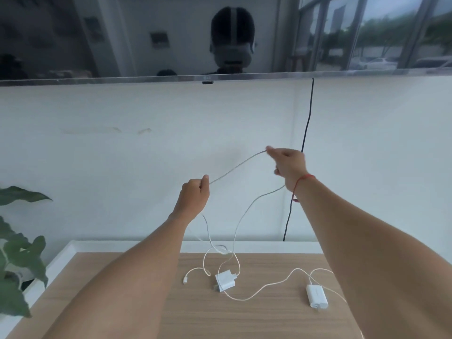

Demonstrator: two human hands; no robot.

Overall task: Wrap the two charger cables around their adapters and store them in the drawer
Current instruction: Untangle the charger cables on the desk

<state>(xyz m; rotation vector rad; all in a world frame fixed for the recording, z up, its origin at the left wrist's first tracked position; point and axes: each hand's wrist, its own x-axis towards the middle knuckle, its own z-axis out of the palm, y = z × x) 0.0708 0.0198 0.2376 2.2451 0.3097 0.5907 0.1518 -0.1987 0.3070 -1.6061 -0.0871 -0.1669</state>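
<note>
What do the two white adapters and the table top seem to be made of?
Left adapter and right adapter: probably hard plastic, smooth white shells with crisp edges. Table top: wood or wood-look laminate, matte, with straight grain lines; I cannot tell which.

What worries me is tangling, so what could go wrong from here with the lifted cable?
1. The white cable stretched between the left hand and right hand hangs in loops by the left adapter; pulling higher could drag it across the wooden top.
2. The second cable, from the right adapter, runs close by those loops, so the two may snag together.
</note>
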